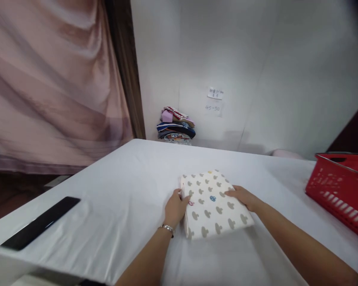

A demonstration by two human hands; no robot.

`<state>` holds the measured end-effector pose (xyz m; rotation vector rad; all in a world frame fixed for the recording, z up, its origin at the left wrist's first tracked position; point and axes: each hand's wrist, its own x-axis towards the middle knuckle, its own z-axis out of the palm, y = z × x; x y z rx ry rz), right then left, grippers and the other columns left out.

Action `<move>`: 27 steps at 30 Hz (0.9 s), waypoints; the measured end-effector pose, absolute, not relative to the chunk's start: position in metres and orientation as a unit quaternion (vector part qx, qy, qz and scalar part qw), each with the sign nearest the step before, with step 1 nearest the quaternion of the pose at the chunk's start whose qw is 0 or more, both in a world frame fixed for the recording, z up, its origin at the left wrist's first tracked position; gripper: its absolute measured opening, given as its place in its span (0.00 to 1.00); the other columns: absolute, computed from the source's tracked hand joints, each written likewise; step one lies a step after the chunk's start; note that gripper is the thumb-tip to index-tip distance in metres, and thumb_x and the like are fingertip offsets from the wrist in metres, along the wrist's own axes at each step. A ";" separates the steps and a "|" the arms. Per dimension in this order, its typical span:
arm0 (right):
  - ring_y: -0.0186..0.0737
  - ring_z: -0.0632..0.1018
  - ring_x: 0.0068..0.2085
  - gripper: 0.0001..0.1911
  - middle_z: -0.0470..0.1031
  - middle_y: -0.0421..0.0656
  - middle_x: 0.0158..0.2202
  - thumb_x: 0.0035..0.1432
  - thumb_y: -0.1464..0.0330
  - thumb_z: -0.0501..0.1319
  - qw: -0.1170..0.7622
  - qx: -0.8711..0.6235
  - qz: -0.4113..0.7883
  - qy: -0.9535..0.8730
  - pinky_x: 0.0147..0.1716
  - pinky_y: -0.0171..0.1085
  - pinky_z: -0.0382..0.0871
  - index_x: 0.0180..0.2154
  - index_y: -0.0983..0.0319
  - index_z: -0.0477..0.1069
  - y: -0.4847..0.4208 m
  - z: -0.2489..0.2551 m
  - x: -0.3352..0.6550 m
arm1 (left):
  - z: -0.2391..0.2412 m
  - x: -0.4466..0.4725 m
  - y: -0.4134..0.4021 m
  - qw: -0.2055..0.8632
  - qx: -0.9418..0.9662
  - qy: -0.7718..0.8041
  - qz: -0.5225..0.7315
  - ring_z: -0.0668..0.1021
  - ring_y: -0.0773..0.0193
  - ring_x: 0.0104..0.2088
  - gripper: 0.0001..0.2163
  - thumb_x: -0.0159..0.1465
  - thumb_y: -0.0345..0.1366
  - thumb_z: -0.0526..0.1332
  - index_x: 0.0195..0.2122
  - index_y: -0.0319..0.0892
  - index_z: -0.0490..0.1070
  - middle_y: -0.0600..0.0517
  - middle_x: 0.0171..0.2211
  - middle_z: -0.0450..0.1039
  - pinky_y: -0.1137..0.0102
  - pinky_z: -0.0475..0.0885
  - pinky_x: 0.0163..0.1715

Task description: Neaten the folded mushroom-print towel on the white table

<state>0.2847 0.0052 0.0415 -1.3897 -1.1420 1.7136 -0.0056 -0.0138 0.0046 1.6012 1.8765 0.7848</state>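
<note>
A folded white cloth (pixel 210 214) with grey mushroom-like shapes and a small blue motif is between my two hands over the white-covered table. My left hand (pixel 176 207) grips its left edge, thumb on top and fingers at the side. On the opposite edge, my right hand (pixel 245 197) pinches the cloth, fingers on top; its thumb is hidden. The cloth's near right corner looks slightly raised, with a shadow below it. A metal bracelet is on my left wrist.
A red plastic basket (pixel 340 186) stands at the table's right side. Toward the left edge lies a flat black strip (pixel 41 222). Folded clothes (pixel 176 125) are stacked beyond the far edge, near paper notes (pixel 214 107) on the wall. A pink curtain (pixel 53 87) hangs at left.
</note>
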 end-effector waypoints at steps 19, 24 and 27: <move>0.53 0.78 0.41 0.34 0.76 0.54 0.44 0.45 0.60 0.69 0.286 -0.564 0.660 -0.406 0.40 0.48 0.75 0.52 0.63 0.62 0.005 0.026 0.302 | 0.005 0.008 -0.027 0.317 0.586 0.672 0.324 0.74 0.58 0.43 0.25 0.57 0.47 0.57 0.54 0.41 0.59 0.47 0.44 0.72 0.69 0.64 0.40; 0.53 0.79 0.40 0.32 0.77 0.52 0.43 0.44 0.61 0.69 0.308 -0.567 0.634 -0.426 0.38 0.46 0.75 0.50 0.63 0.64 0.009 0.023 0.307 | 0.004 0.013 -0.031 0.344 0.577 0.652 0.352 0.71 0.56 0.49 0.26 0.55 0.42 0.60 0.54 0.40 0.59 0.43 0.50 0.68 0.69 0.64 0.45; 0.52 0.79 0.41 0.32 0.76 0.51 0.44 0.44 0.62 0.69 0.332 -0.554 0.624 -0.441 0.38 0.45 0.75 0.51 0.62 0.64 0.014 0.023 0.311 | 0.006 0.016 -0.030 0.361 0.570 0.650 0.351 0.72 0.56 0.48 0.30 0.51 0.43 0.63 0.54 0.39 0.58 0.42 0.50 0.68 0.69 0.65 0.45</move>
